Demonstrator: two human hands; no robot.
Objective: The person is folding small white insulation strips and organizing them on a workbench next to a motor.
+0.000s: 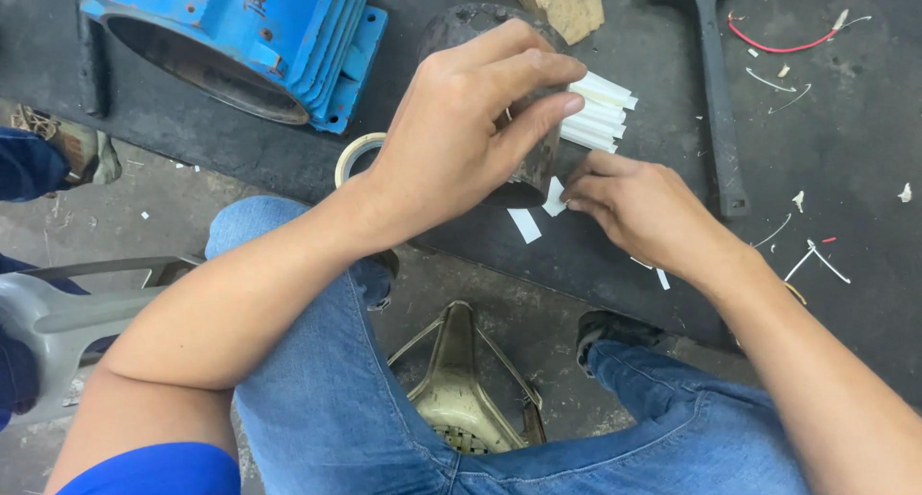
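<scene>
My left hand [471, 120] lies over a dark round metal cylinder [461, 24] on the black bench, its fingers closed around the cylinder's near end. Several white paper strips [597, 111] stick out of that end to the right. My right hand [639, 207] pinches a small white paper slip [554, 197] just below the cylinder. Another white slip [524, 225] lies flat on the bench beside it.
A blue motor housing [259, 39] lies at the back left, with a roll of tape [353, 155] near the bench edge. A black mallet [715, 92], a wooden block [562, 0], red wire and white scraps lie on the bench [845, 169]. A stool stands below my knees.
</scene>
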